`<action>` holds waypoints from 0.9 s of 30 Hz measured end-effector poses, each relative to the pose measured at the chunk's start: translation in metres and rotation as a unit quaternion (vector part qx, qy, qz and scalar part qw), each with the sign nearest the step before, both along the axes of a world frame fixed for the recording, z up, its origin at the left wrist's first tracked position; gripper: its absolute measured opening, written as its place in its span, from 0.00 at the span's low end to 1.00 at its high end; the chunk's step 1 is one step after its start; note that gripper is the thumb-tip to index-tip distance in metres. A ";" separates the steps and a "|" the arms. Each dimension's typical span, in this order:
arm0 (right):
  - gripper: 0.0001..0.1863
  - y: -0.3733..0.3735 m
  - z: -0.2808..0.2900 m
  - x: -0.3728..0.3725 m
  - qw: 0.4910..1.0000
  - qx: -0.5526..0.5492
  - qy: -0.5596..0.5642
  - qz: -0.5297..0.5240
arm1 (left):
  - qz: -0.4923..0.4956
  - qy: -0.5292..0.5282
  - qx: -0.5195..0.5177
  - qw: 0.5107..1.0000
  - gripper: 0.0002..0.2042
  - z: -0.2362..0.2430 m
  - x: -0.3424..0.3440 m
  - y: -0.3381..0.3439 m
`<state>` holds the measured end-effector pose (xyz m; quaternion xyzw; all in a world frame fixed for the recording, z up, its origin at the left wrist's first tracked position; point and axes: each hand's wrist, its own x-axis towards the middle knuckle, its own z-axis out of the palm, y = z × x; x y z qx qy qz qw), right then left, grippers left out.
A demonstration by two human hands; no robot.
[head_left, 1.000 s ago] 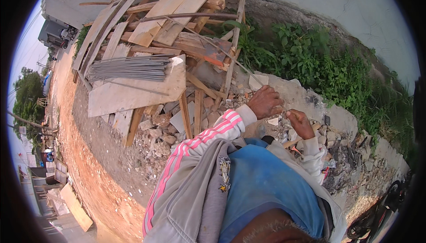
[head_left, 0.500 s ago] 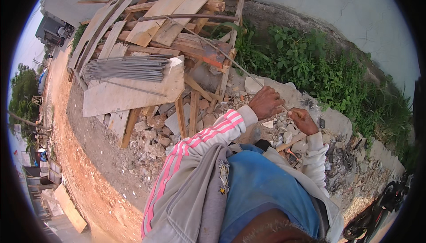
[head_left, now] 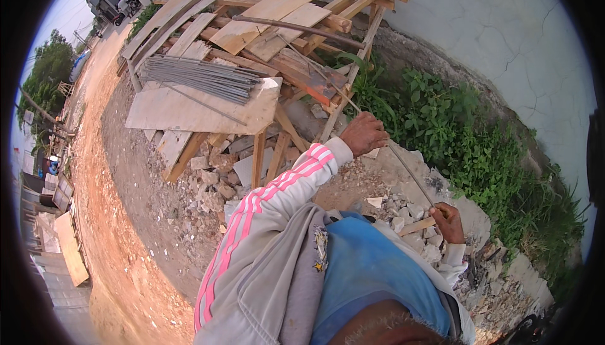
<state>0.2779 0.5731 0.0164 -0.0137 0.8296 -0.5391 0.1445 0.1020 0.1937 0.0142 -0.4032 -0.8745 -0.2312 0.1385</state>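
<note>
A long, thin metal rod [head_left: 411, 173] slants across in front of me. Its far part passes over the timber pile, and its near end is at my right hand. My left hand [head_left: 364, 134] is wrapped round the rod partway along. My right hand [head_left: 447, 222] is closed on the near end, lower and to the right. To the left, a bundle of similar grey rods [head_left: 200, 79] lies on a worn plywood board [head_left: 189, 110]. One single rod [head_left: 211, 107] lies apart from the bundle on that board.
Planks and beams [head_left: 277, 20] are stacked behind the board, on wooden legs. Broken rubble [head_left: 217, 178] covers the ground below. Green weeds [head_left: 454, 118] grow along a pale cracked wall [head_left: 504, 30]. A dirt road [head_left: 116, 200] runs along the left.
My hands have moved apart along the rod. The right hand has come down and nearer, the left slightly up and left; more rod shows between them. The whole view has shifted.
</note>
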 end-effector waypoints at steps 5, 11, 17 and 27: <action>0.16 -0.008 0.007 0.012 0.998 0.003 -0.057 0.003 | 0.003 0.004 0.006 1.000 0.10 0.003 0.009 0.000; 0.15 -0.051 0.028 0.045 0.993 0.097 0.037 -0.052 | -0.016 0.063 0.017 0.998 0.10 0.007 0.018 -0.008; 0.13 -0.031 0.037 -0.006 0.989 0.138 0.054 0.030 | -0.003 -0.042 -0.044 0.998 0.10 0.010 0.012 0.013; 0.18 -0.035 -0.010 -0.026 0.998 -0.022 -0.016 0.049 | -0.038 -0.019 -0.014 0.999 0.11 0.004 0.027 0.031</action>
